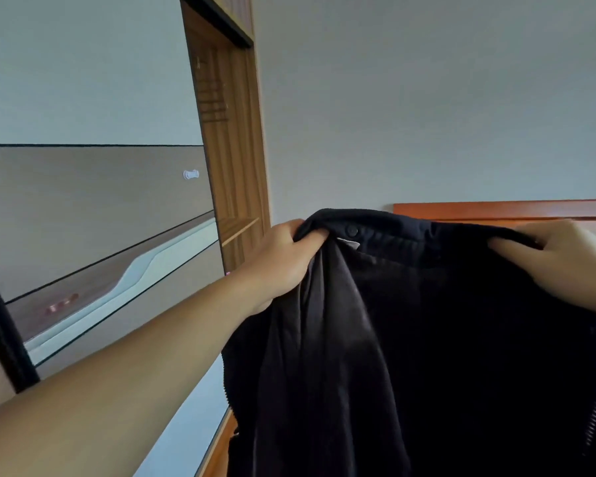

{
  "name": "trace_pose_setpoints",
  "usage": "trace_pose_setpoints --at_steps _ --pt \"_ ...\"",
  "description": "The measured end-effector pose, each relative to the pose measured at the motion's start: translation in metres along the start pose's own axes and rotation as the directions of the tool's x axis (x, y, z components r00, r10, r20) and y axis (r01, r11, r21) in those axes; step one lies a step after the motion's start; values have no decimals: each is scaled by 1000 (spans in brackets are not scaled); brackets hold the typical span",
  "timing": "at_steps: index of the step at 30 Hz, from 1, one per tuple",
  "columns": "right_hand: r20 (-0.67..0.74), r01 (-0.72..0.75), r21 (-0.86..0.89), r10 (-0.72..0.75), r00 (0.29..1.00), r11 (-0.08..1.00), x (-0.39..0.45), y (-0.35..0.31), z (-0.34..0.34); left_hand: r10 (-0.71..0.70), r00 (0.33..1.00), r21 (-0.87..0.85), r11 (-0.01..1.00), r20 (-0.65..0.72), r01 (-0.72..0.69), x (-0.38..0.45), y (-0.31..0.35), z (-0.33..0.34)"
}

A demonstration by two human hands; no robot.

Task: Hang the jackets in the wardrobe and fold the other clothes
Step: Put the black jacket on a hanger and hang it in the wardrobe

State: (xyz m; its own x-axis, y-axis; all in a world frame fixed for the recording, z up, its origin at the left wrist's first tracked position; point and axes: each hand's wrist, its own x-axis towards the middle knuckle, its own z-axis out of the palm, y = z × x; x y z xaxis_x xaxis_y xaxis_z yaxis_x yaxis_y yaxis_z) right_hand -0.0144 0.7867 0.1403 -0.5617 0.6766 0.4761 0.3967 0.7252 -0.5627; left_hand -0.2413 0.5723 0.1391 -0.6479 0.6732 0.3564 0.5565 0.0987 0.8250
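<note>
I see the dark jacket [410, 339] held up in front of me, filling the view from centre toward 5 o'clock. My left hand [283, 259] grips its collar edge, fingers curled into the fabric; my right hand [558, 259], at 3 o'clock, pinches the opposite side. A wooden headboard [496, 210] shows behind, a wooden door frame [231, 149] at 11 o'clock.

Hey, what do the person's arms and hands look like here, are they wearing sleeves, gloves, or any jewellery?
Both hands are bare: no gloves or rings show on the left hand or right hand. The left forearm is uncovered along its whole visible length, with no sleeve, watch or bracelet.
</note>
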Motion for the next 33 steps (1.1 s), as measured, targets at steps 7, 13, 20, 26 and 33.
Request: trace_pose_setpoints --at_steps 7,13,20,26,33 --pt "130 -2 170 -20 991 985 74 -80 109 -208 975 -107 974 -74 200 88 -64 -87" --pt "182 -38 234 -5 983 971 150 -141 198 -288 952 -152 951 -102 271 160 -122 -155" --pt "327 -137 500 -40 944 855 230 -184 302 -357 921 -149 930 -157 335 226 -177 -187" --pt "517 -261 719 -246 820 644 284 -228 389 -293 929 -57 956 -226 288 257 -207 -180" --pt "603 -265 774 -544 583 575 302 -300 448 -277 933 71 951 -229 300 240 -227 -205"
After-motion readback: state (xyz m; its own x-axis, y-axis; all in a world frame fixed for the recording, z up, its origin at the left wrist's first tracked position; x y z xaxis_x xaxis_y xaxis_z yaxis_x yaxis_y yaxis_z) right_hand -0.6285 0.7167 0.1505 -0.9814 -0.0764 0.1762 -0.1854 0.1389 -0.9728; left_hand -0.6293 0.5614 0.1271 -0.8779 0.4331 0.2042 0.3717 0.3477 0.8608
